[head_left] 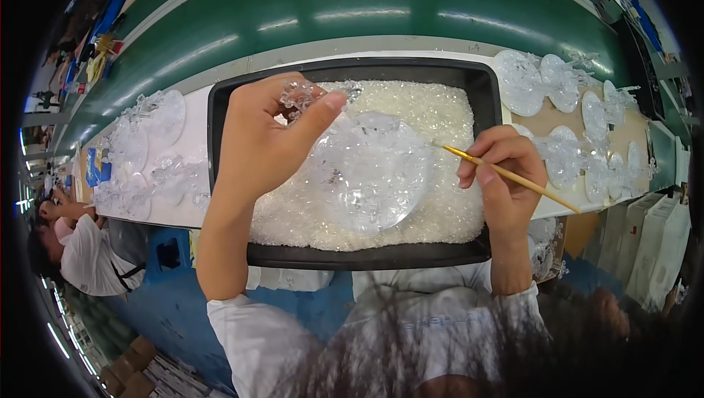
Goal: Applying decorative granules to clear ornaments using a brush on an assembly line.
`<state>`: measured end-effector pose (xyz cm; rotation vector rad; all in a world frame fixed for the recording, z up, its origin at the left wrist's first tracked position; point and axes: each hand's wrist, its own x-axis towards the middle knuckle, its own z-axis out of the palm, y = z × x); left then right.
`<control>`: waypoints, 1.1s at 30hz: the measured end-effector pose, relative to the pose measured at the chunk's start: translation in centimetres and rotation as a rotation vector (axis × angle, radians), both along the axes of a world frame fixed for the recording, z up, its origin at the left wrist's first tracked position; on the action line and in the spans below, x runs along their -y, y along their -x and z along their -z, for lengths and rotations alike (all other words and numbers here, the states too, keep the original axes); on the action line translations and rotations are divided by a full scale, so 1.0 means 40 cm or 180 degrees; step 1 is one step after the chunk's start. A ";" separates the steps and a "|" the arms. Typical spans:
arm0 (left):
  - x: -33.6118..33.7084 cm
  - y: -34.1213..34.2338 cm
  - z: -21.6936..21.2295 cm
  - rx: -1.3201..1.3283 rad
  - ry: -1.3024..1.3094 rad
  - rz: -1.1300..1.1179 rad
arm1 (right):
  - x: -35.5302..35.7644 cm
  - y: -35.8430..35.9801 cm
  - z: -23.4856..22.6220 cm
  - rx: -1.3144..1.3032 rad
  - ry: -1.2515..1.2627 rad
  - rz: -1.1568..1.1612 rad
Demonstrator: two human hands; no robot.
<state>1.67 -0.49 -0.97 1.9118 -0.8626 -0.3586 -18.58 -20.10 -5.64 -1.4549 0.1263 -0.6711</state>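
Tray (359, 256) on table (196, 116) — granules (447, 116) inside, disc (381, 185) over them. Left hand (268, 138), ornament (298, 97) in fingers, above tray's left part; right hand (513, 171), with brush (529, 182), at right rim. Disc groups left (169, 117) and right (521, 83) of tray — belt (367, 20) behind.

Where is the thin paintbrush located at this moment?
In the head view, the thin paintbrush is right of centre, held in the right hand; its tip is near the right edge of the clear disc, over the black tray.

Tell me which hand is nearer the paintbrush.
Right: the right hand holds the paintbrush. The left hand is apart, to its left over the black tray, holding a clear piece.
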 end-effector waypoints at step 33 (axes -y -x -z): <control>0.008 0.010 -0.001 0.0331 0.0526 0.0440 | -0.008 0.000 -0.002 -0.0191 -0.0097 -0.0141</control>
